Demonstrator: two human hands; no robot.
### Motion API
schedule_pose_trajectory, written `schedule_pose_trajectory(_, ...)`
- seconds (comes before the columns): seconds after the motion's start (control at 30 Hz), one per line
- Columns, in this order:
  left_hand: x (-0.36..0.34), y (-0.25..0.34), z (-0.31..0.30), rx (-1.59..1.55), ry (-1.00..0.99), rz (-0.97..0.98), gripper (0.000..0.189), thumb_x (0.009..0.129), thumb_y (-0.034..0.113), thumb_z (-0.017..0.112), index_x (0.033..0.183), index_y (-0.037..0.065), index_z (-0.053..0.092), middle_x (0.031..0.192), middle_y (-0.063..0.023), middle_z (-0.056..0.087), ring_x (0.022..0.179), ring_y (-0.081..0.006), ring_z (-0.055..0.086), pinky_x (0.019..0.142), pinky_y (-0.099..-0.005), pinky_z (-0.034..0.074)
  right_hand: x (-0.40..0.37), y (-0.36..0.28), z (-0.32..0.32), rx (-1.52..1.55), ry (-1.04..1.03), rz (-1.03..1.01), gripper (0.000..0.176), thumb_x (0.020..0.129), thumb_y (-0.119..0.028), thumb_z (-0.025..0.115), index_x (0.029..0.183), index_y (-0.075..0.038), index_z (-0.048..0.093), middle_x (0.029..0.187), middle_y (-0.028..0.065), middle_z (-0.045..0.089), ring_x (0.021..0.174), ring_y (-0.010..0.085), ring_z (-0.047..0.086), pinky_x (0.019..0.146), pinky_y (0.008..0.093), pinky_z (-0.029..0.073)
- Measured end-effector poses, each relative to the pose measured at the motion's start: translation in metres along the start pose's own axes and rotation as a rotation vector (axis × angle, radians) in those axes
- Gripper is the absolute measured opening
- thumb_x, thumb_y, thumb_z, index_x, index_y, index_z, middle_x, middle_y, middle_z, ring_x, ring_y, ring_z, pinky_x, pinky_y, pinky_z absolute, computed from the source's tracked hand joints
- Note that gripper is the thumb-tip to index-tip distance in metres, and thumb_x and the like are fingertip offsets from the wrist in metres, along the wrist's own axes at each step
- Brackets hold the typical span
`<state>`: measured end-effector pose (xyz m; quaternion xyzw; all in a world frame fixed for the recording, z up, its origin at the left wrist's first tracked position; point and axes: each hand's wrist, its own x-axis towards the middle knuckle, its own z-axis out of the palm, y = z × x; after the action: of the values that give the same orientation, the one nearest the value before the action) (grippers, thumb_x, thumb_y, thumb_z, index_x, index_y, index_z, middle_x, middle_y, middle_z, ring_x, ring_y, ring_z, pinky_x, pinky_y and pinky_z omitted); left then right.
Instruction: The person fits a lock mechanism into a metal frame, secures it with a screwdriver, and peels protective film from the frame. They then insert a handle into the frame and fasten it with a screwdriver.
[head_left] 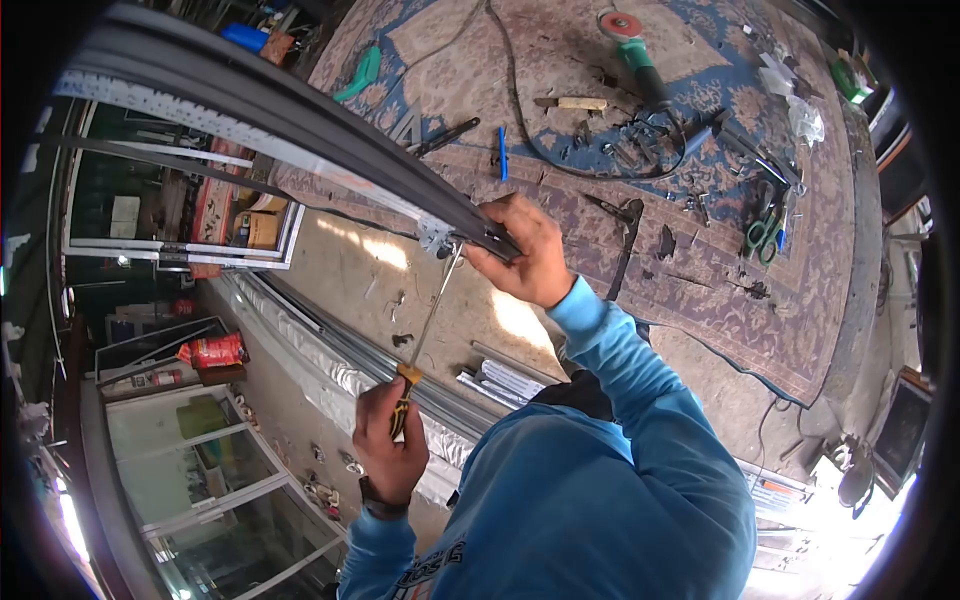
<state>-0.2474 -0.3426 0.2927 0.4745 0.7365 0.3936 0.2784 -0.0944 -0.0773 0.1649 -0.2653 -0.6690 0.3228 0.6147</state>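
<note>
A long dark metal profile (350, 130) runs from the upper left to the middle of the view. Its near end is gripped by my right hand (525, 250), fingers closed around it. My left hand (390, 440), lower down, is wrapped round the yellow and black handle of a screwdriver (430, 325). The screwdriver's long shaft points up to a small metal fitting (437, 237) at the underside of the profile's end, beside my right fingers. Whether the tip touches a screw is too small to tell.
A patterned carpet (720, 300) covers a work surface, with an angle grinder (637, 62), a blue pen (503, 153), green-handled scissors (765, 237) and scattered small parts. Window frames (220, 500) stand at the left. Long profiles (440, 400) lie below my hands.
</note>
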Motion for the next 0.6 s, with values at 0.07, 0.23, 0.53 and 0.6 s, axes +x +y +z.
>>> schedule_pose_trajectory(0.07,0.003,-0.003,0.005,0.037,0.037,0.059,0.048,0.095,-0.006,0.068,0.142,0.002,0.056,0.117,-0.0105,0.069,0.090,-0.0105,0.063,0.074,-0.0230,0.053,0.002,-0.001,0.000,0.003,-0.008,0.009,0.042,0.081,-0.022,0.087,0.114,-0.002,0.072,0.093,0.0147,0.067,0.078,0.0330,0.069,0.069,0.0405,0.056)
schedule_pose_trajectory(0.23,0.001,-0.001,0.001,0.003,0.055,0.046,0.050,0.093,-0.009,0.069,0.140,0.003,0.057,0.118,-0.0122,0.070,0.089,-0.0158,0.067,0.076,-0.0261,0.056,-0.001,-0.002,0.003,0.026,-0.001,0.037,0.039,0.082,-0.020,0.087,0.112,0.000,0.072,0.092,0.0139,0.066,0.078,0.0305,0.068,0.069,0.0384,0.055)
schedule_pose_trajectory(0.53,0.001,0.006,0.006,-0.921,0.104,-0.497,0.042,0.100,0.007,0.065,0.141,0.005,0.057,0.117,-0.0125,0.068,0.085,-0.0136,0.064,0.066,-0.0266,0.052,0.001,-0.001,0.002,0.018,-0.002,0.016,0.040,0.082,-0.022,0.086,0.113,0.000,0.072,0.092,0.0143,0.066,0.078,0.0320,0.068,0.068,0.0394,0.054)
schedule_pose_trajectory(0.6,0.002,0.004,-0.008,-1.099,-0.161,-0.584,0.041,0.104,0.014,0.062,0.143,0.005,0.055,0.116,-0.0133,0.069,0.079,-0.0117,0.062,0.062,-0.0234,0.048,0.000,-0.002,0.001,0.014,-0.013,0.022,0.040,0.082,-0.022,0.086,0.113,0.000,0.072,0.092,0.0143,0.065,0.078,0.0323,0.068,0.068,0.0396,0.054)
